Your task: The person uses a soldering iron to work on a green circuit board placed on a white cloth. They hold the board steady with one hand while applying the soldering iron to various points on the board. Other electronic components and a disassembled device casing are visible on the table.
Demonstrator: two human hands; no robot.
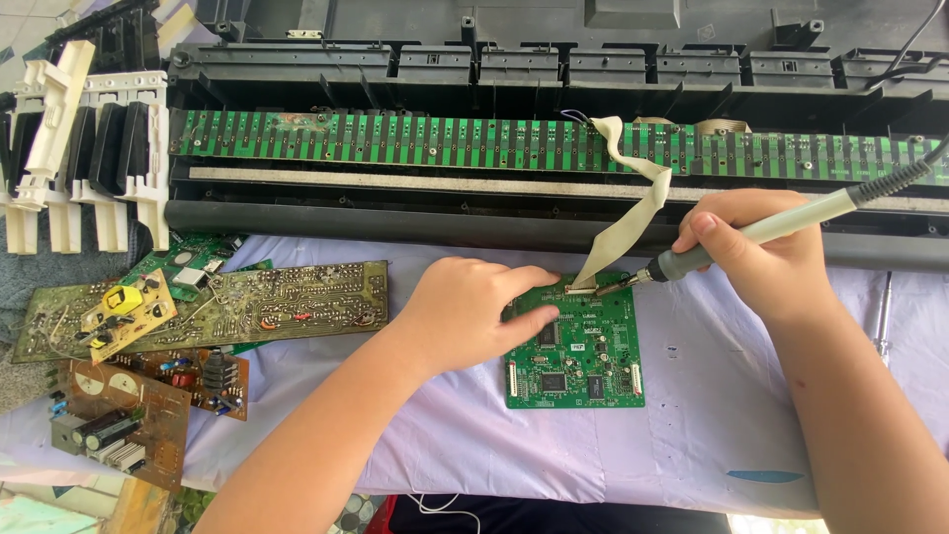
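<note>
Left hand (pixel 473 311) presses flat, fingers together, on the green circuit board (pixel 578 346), while right hand (pixel 761 252) pinches a soldering iron (pixel 751 235) beside the ribbon cable (pixel 633 213).

Old brown circuit boards (pixel 213 311) lie in a pile on the left of the counter (pixel 692 435). White and black piano keys (pixel 89 158) sit above them.

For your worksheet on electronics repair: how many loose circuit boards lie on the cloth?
About 5: one green board under the left hand, and roughly four overlapping in the left pile: green, long, yellow-part, brown. Others may be hidden.
</note>
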